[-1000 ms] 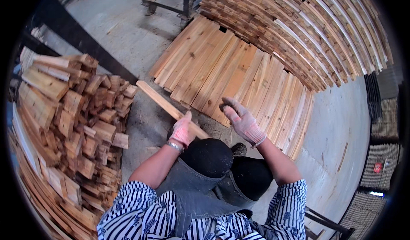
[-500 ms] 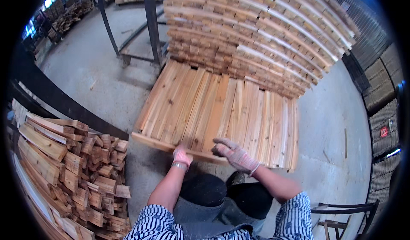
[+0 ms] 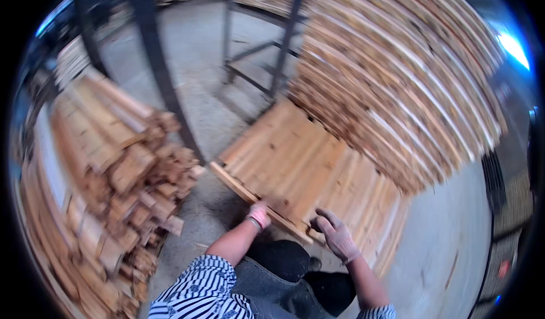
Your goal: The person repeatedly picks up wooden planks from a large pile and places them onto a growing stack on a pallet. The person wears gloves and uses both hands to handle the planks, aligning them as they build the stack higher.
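Note:
My left hand [image 3: 259, 214], in a pale pinkish glove, is closed on a long narrow wooden strip [image 3: 231, 184] at the near edge of a layer of wooden boards [image 3: 301, 163]. The strip lies crosswise to the board ends. My right hand [image 3: 338, 238], gloved too with darker fingertips, is over the near board ends, just beside the strip's right end. Its fingers are bent but apart, and nothing shows between them. The undersides of both hands are hidden.
A tall stack of boards [image 3: 392, 86] rises behind the layer. At left lies a big heap of loose wooden pieces [image 3: 133, 171]. Dark metal posts [image 3: 153, 46] and a metal frame [image 3: 250, 72] stand on the grey concrete floor [image 3: 196, 63] beyond.
The view has swung to the left, so the boards and stack appear farther right and tilted. My left hand stays on the strip; my right hand remains near its right end.

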Tool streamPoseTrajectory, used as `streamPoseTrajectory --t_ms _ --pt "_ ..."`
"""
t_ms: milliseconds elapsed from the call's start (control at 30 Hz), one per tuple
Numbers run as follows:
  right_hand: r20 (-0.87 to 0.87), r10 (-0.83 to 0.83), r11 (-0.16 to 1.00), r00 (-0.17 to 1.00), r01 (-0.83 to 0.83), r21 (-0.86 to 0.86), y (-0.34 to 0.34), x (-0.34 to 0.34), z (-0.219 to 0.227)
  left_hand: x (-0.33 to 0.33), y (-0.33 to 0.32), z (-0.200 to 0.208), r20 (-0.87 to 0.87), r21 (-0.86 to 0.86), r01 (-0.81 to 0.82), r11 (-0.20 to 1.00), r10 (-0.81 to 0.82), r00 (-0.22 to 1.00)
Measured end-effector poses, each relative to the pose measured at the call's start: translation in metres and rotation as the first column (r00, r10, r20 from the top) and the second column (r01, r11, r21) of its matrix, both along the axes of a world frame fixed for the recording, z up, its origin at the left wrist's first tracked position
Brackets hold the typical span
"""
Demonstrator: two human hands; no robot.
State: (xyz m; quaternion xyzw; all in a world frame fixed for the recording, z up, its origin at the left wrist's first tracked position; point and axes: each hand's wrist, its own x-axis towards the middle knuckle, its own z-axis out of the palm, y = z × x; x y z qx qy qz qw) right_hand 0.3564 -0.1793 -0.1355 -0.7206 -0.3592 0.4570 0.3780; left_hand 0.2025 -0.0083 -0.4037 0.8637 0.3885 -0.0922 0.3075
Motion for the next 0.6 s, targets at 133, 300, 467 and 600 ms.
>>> streamPoseTrajectory --t_ms 133,300,467,600 --pt "0.452 -0.039 0.973 0.891 -0.069 0.22 0.015 0.028 -0.049 0.011 -0.017 0.007 -0.169 -0.97 -0.209 -0.121 0.958 0.23" --pt "0.464 -0.118 0.862 0.878 -0.142 0.486 0.08 -0.032 0.041 -0.004 -0.018 0.071 0.251 -0.961 -0.059 0.271 0.939 0.235" --pt "0.896 0.123 0.485 0.426 -0.814 0.32 0.169 -0.191 0.19 -0.032 -0.023 0.136 0.655 0.162 -0.332 0.929 0.15 0.74" --pt "0.992 0.108 0.49 0.059 -0.872 -0.002 0.266 -0.261 0.195 -0.048 -0.042 0.239 0.759 -0.196 -0.299 0.934 0.337 0.557"
